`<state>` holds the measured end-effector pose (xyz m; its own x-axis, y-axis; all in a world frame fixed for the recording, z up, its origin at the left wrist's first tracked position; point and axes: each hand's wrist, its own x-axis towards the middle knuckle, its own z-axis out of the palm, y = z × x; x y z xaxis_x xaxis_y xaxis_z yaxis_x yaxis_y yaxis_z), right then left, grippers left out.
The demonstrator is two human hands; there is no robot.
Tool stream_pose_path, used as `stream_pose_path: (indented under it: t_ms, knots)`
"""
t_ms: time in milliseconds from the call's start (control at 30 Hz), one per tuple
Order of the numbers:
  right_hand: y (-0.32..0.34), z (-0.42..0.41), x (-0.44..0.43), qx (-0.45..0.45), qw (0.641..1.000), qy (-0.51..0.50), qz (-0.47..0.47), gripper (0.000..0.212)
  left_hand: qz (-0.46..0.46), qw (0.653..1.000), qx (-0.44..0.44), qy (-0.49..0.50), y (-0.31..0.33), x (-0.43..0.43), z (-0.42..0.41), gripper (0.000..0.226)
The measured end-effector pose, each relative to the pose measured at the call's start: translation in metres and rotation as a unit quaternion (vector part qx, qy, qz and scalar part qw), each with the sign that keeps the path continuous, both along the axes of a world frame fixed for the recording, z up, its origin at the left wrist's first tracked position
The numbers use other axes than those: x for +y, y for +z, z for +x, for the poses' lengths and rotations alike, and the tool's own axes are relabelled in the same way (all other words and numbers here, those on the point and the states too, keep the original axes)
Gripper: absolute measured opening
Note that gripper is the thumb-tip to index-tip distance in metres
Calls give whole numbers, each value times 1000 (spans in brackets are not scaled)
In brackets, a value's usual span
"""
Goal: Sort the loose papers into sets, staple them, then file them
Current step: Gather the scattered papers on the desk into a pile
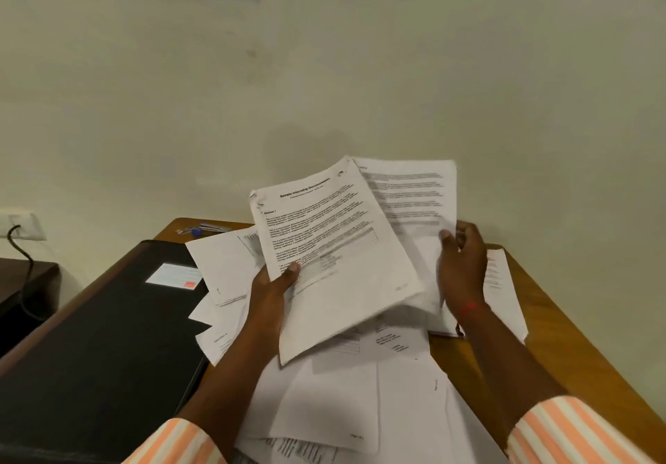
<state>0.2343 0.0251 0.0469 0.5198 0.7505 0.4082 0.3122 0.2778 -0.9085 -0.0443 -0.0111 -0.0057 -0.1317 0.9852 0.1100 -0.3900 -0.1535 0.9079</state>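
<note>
Paper sheets (342, 409) litter the desk (562, 319), so sorting looks early: left hand (275, 285) grips a raised set (342, 240), right hand (463, 265) pinches another page (414, 189); stapler (212, 228) and file (101, 337) lie unused.

Matt white paper sheets (338, 247) lie over a smooth brown wood counter (562, 323) beside a matt black folder (97, 337).

An office: wooden desk (562, 352), black file (101, 337), printed papers (342, 240).
</note>
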Motion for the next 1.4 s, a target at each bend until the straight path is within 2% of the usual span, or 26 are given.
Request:
stream_pose_path:
  t_ms: [67, 133, 233, 400, 500, 633, 733, 867, 967, 1200, 1400]
  knots:
    - [-16, -6, -14, 27, 999, 36, -22, 14, -8, 1000, 17, 10, 1, 0, 1, 35]
    - [-30, -13, -27, 58, 994, 84, -41, 14, -10, 997, 72, 19, -4, 2, 2, 31]
    - [-49, -22, -39, 85, 984, 138, -67, 13, -1, 990, 138, 0, -6, -1, 7, 37]
    - [-51, -22, -48, 126, 964, 217, -91, 13, 4, 987, 157, -18, -7, 0, 8, 41]
    - [-48, -20, -53, 144, 953, 245, -102, 34, 12, 985, 172, -17, -6, 0, 9, 39]
    - [-49, -24, -58, 176, 929, 307, -113, 43, 21, 979, 203, -9, -8, -5, 12, 48]
    - [-48, -24, -57, 206, 927, 302, -80, 38, 41, 976, 214, 15, -7, -7, 12, 52]
    - [-33, -29, -60, 86, 960, 265, -37, 33, 88, 964, 247, 49, 10, -11, 14, 49]
    - [-11, -37, -68, 57, 972, 228, 0, 31, 110, 964, 233, 65, 32, -16, 14, 43]
    - [12, -42, -96, 69, 974, 213, 29, 31, 126, 975, 172, 62, 67, -38, 8, 23]
    - [8, -44, -111, 110, 969, 219, -2, 29, 114, 975, 179, 63, 66, -54, 14, 16]
